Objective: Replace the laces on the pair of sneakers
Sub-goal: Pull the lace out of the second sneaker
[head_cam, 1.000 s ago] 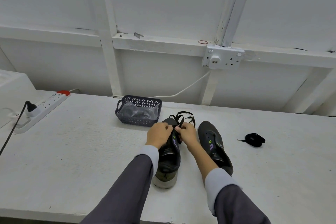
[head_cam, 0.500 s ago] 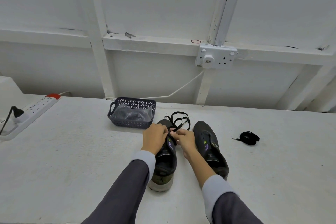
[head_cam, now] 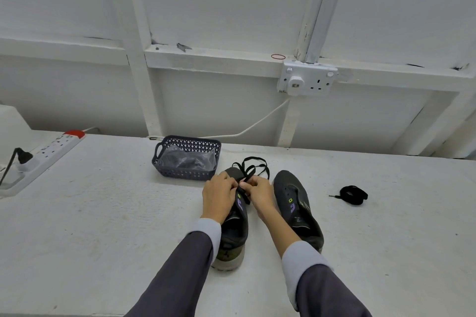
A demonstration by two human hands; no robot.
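While two dark sneakers are sitting side by side on the white bench (head_cam: 103, 213), the person's left hand (head_cam: 219, 197) and right hand (head_cam: 260, 194) are meeting over the left sneaker (head_cam: 235, 229), both with fingers curled, pinching the black lace (head_cam: 253, 168) near its eyelets. Loose loops are trailing past the toe. The right sneaker (head_cam: 298, 211) is lying just beside it, a coiled lace (head_cam: 353, 195) well apart to the right, and a perforated basket (head_cam: 164, 162) is standing behind.

It looks like a plain workroom or utility space; a bare white-painted bench (head_cam: 103, 213) runs along a white boarded wall (head_cam: 219, 2) with exposed battens (head_cam: 139, 59); a surface-mounted double socket (head_cam: 306, 80) sits below a conduit (head_cam: 315, 8); a power strip (head_cam: 55, 148) lies at the bench's left end.
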